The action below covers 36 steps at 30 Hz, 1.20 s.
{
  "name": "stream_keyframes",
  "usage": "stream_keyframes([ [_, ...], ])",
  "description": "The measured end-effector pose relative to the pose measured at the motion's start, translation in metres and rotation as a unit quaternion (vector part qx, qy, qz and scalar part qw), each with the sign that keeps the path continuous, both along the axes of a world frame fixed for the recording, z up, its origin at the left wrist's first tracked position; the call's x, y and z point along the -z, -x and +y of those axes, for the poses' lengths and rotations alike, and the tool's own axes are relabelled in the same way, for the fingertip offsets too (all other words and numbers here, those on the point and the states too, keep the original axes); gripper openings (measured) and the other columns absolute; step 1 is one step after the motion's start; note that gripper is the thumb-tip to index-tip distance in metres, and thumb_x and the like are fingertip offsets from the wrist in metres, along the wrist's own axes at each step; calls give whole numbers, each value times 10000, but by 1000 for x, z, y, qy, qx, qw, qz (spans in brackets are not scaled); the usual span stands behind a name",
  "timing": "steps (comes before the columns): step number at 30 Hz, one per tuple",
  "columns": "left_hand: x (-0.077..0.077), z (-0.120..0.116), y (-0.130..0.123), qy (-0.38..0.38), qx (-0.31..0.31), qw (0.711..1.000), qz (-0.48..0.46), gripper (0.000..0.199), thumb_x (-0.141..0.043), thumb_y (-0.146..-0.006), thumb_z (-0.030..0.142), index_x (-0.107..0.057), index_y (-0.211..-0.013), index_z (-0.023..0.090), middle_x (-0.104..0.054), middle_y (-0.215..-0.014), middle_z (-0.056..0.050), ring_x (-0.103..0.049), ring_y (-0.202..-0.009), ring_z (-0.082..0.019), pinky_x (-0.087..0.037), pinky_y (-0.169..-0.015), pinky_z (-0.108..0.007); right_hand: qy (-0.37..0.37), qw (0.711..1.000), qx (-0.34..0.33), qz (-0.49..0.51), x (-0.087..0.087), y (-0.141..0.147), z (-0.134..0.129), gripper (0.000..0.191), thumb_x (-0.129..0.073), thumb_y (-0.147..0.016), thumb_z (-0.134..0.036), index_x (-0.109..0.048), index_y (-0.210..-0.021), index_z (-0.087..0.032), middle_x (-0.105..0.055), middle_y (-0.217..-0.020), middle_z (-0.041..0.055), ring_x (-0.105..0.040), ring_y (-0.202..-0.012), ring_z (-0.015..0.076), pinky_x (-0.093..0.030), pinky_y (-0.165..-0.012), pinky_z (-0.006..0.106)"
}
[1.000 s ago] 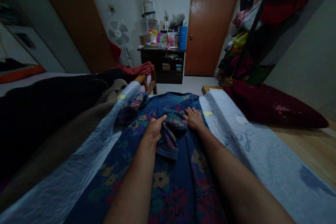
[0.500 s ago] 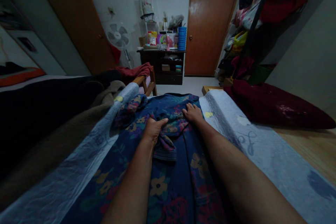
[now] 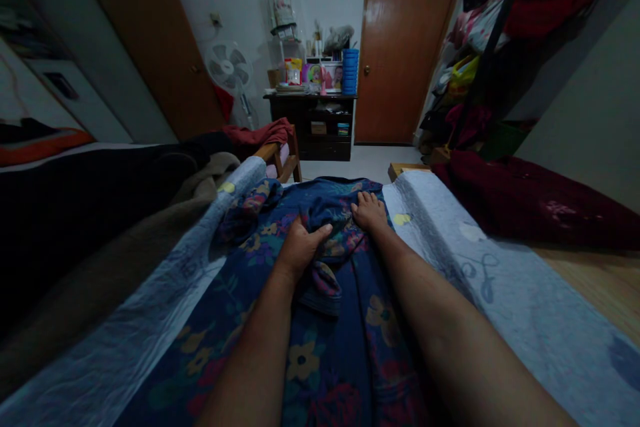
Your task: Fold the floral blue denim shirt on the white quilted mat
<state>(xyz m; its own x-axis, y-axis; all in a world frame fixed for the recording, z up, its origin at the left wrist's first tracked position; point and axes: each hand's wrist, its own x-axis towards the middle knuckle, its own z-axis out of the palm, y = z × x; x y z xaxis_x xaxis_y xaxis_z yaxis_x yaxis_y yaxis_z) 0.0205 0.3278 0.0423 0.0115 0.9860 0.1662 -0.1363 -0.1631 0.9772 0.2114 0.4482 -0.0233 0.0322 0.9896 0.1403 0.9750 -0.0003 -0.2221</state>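
The bottom edge crops the floral garment (image 3: pixel 305 360) (fingers hidden on the left hand (image 3: pixel 300 245)).

1. The dark blue floral garment (image 3: pixel 303 361), patterned with yellow, red and purple flowers, lies spread lengthwise over a pale blue cover (image 3: pixel 443 223).
2. Its wrinkled sleeve (image 3: pixel 327 277) folds across the body, banded cuff (image 3: pixel 324 304) toward the viewer.
3. A bunched section (image 3: pixel 250 207) rests at far left.
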Motion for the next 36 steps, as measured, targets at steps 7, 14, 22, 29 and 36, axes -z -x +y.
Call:
stream_keyframes([
  [7,-10,-9,-10,23,122,991,51,576,-754,-697,275,-594,-1241,172,-686,-1198,-78,-649,-1079,-261,-474,-1007,-435,22,999,-10,-33,-2,-2,1,613,-247,-966,-455,-283,-1516,-186,-241,-1598,64,-244,-1410,322,-245,-1098,489],
  [14,-9,-13,-15,31,289,946,143,427,-658,-752,225,-631,-1175,178,-705,-1127,-46,-649,-1036,-233,-498,-959,-389,48,995,-82,-18,-11,-27,11,618,-445,-907,-507,-351,-1487,-314,-249,-1597,-12,-358,-1319,340,-356,-1026,500],
  [22,-7,-21,-34,-67,321,851,411,305,-569,-791,199,-667,-1080,200,-714,-1099,-36,-649,-999,-235,-486,-923,-336,-17,991,-77,109,2,-44,23,422,-477,-910,-393,-571,-1321,-379,-532,-1419,-52,-508,-1222,286,-432,-982,422],
  [29,-1,-24,-38,-70,303,827,468,361,-576,-775,183,-667,-1115,258,-708,-1144,-24,-639,-1066,-234,-471,-931,-306,-62,983,-71,157,5,-49,28,432,-359,-915,-223,-670,-1211,-266,-693,-1180,12,-588,-1121,204,-451,-960,321],
  [36,0,-3,-18,-4,119,972,203,315,-632,-773,281,-678,-1067,177,-733,-1045,-53,-663,-1006,-232,-495,-951,-368,-62,984,-43,158,5,-49,27,431,-318,-919,-202,-696,-1124,-181,-691,-1155,58,-606,-1076,171,-442,-939,259],
])
